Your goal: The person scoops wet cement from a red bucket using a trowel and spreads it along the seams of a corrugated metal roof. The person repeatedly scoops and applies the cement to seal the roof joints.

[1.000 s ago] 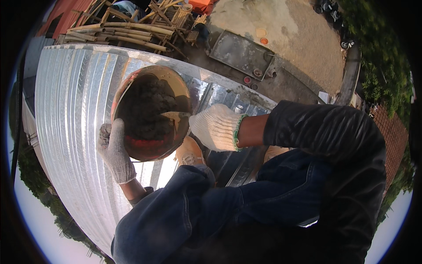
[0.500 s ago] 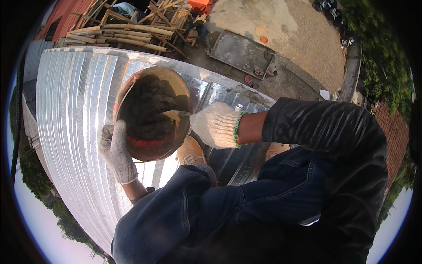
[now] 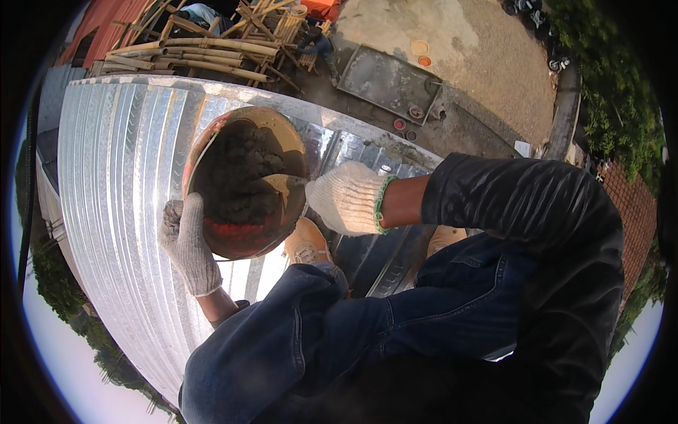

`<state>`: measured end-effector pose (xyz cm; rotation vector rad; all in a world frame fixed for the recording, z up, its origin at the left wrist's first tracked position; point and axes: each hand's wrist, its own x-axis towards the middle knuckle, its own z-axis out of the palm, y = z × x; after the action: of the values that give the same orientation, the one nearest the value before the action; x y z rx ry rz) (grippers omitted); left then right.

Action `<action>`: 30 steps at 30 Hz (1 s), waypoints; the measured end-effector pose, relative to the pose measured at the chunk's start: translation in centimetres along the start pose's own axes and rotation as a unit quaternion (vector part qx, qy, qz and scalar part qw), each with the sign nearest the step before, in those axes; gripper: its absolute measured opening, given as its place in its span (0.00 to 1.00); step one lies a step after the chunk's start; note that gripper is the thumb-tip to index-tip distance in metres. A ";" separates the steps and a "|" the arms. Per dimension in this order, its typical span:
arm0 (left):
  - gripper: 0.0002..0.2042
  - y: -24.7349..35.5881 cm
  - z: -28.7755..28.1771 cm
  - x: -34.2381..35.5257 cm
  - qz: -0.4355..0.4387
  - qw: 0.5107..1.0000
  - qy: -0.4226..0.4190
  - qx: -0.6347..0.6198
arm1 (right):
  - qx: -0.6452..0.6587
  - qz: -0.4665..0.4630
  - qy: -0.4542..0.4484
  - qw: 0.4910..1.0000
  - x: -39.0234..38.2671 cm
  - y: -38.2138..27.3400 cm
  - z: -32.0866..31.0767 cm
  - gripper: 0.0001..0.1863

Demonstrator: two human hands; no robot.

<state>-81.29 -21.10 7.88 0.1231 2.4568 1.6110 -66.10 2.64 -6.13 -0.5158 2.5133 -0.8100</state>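
Observation:
A round bucket stands tilted on the metal roofing, its mouth facing me. Dark wet mortar fills much of it, and a red patch shows inside its lower wall. My left hand, in a grey-stained knit glove, is closed on the bucket's left rim, thumb over the edge. My right hand, in a cream glove with a green cuff, is a closed fist around the handle of a trowel. The handle is hidden in the fist; the trowel's mortar-smeared blade reaches into the bucket against the mortar.
Corrugated metal sheets lie under me, ending at a pale edge with a drop beyond. My shoes rest beside the bucket. Below are stacked bamboo poles, a person, a rectangular mixing trough and a sand-coloured ground.
My right hand and the trowel have shifted very slightly upward. The bucket and left hand stay put. Below, the person beside the bamboo has moved a little and shows more fully.

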 end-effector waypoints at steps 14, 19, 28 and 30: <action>0.12 0.2 -0.4 0.0 0.003 1.000 -0.008 0.006 | -0.066 0.004 -0.033 0.997 -0.1 -0.9 -2.2 0.19; 0.13 0.6 0.0 -0.2 0.011 1.000 0.004 0.018 | -0.053 -0.001 -0.021 0.998 -1.3 -1.5 -4.3 0.17; 0.12 0.3 -0.1 -0.2 0.019 0.999 0.000 0.031 | -0.013 -0.002 -0.001 1.000 -1.2 -1.0 -3.1 0.15; 0.12 0.5 -0.1 -0.2 0.021 0.999 0.008 0.034 | -0.011 -0.006 -0.006 1.000 -1.0 -1.1 -3.4 0.15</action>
<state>-81.12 -21.06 8.37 0.1736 2.5383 1.5498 -66.82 3.85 -2.67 -0.5416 2.5126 -0.7816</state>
